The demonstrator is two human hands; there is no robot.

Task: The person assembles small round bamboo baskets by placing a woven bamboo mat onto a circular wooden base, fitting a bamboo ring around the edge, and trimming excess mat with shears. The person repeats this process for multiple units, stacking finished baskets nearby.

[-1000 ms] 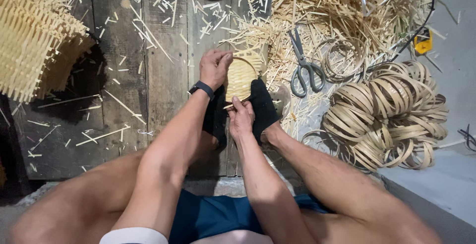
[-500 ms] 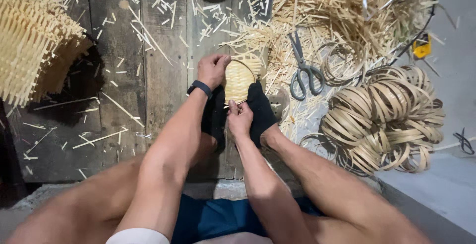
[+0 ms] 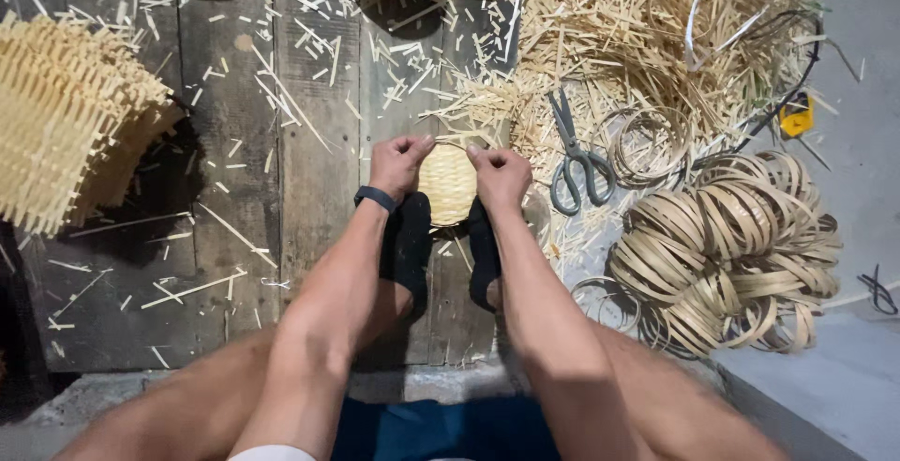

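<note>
Both hands grip the top rim of a small woven bamboo basket (image 3: 447, 183): the left hand (image 3: 398, 163), with a dark wristband (image 3: 376, 198), pinches the rim at about 10 o'clock of the basket, and the right hand (image 3: 501, 175) pinches it at about 2 o'clock, both with fingers curled shut. The basket sits directly between them and just beyond two black-socked feet (image 3: 409, 245), which brace it from 6 o'clock; a thin strip arcs across its far edge from hand to hand, so its long line runs 9 to 3 o'clock. Neither hand is nearer; they are level on either side. Underneath lies a dark plank floor (image 3: 225, 264) strewn with bamboo slivers. At 3 o'clock of the right hand lie grey scissors (image 3: 574, 156), and farther that way a heap of coiled bamboo strips (image 3: 727, 250). At 9 o'clock, well apart, is a stack of woven bamboo mats (image 3: 70, 119). Farthest out, at 1 o'clock, spreads a pile of bamboo trimmings (image 3: 647, 30).
</note>
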